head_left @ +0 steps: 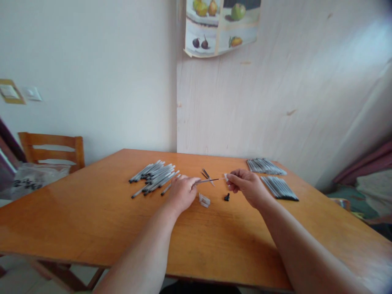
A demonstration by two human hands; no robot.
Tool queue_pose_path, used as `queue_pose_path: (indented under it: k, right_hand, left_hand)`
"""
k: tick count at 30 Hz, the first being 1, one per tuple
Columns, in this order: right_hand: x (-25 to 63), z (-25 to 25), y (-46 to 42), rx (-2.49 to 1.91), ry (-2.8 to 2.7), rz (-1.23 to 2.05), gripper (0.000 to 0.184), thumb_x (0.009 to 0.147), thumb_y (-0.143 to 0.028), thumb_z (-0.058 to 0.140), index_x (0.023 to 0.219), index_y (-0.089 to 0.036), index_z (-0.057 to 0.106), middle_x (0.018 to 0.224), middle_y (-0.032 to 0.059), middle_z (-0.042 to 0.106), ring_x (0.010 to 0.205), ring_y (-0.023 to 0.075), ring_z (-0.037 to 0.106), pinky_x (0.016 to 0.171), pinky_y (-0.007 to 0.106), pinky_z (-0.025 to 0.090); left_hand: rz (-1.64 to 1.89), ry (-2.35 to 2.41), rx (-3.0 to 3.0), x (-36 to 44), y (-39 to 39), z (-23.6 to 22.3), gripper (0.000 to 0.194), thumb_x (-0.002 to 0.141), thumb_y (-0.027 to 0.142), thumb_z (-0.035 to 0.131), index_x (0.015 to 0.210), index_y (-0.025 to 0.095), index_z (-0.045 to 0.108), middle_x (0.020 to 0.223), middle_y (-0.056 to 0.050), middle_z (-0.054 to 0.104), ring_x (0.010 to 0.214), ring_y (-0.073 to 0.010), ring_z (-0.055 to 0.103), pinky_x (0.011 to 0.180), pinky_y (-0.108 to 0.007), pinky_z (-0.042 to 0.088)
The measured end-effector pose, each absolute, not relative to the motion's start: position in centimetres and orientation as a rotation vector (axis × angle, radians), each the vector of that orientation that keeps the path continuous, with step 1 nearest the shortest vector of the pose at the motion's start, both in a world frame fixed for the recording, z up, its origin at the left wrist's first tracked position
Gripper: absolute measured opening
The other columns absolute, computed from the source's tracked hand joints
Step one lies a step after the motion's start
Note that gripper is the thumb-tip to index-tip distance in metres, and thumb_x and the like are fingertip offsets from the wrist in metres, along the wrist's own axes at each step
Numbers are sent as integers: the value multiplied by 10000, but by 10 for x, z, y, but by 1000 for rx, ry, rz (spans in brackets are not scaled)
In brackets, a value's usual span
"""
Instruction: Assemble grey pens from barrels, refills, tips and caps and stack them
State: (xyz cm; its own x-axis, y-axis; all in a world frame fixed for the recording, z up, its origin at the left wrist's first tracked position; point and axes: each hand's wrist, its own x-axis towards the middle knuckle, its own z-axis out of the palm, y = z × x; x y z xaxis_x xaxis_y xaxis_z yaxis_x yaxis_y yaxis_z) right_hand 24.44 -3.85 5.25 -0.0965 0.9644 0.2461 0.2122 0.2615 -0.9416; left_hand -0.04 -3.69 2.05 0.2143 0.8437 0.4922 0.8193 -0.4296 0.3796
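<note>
My left hand [182, 192] rests on the wooden table [92, 220], fingers closed around a grey pen barrel [203, 181] that points right. My right hand [246, 185] is closed in a pinch on a thin pen refill [221, 179], whose dark tip meets the barrel's end. Just left of my left hand lies a loose pile of grey pen barrels [154, 175]. Between my hands lie a small clear plastic piece [204, 200], a tiny black cap [227, 197] and two dark thin parts [206, 174].
Two bundles of packed pens [266, 165] [279, 188] lie at the table's right side. A wooden chair [52, 149] stands at the far left with a plastic bag of dark parts [30, 179] by it. Walls close off the back; a fruit picture [222, 24] hangs above.
</note>
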Motion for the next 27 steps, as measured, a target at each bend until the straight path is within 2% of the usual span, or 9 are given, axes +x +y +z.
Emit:
queue_pose_path:
  k: [3,8,17,27]
  right_hand:
    - [239,48,-38,-1122,-1493,927,335,782,-494,637,785,-169,555,666,26,632,535,105,569,487,216,429]
    - [231,43,-38,-1171,-1543,909,354,801,-523,600,836,-171,576,688,25,639,523,103,568,477,211,434]
    - [241,50,-40,-1270,-1588,840,261,838,-430,545,834,-171,579,668,14,621,503,89,538,460,191,395]
    - [252,43,-34,-1398,-1824,625,93,771,-236,551,776,-180,625,643,5,607,535,114,538,499,223,379]
  left_hand:
    - [1044,1450,2261,6,-39,20,276,855,213,540,1090,238,682,1044,-65,722,985,-200,653,888,-335,470]
    - [991,1187,1985,13,-44,25,161,862,274,551,948,179,648,916,-63,727,841,-189,679,734,-301,510]
    - [994,1165,1826,8,-42,26,164,871,268,536,965,179,637,1005,-74,731,953,-194,681,873,-319,486]
    - [1050,1179,1735,5,-42,28,224,843,333,553,970,171,642,1024,-72,735,995,-216,658,929,-346,437]
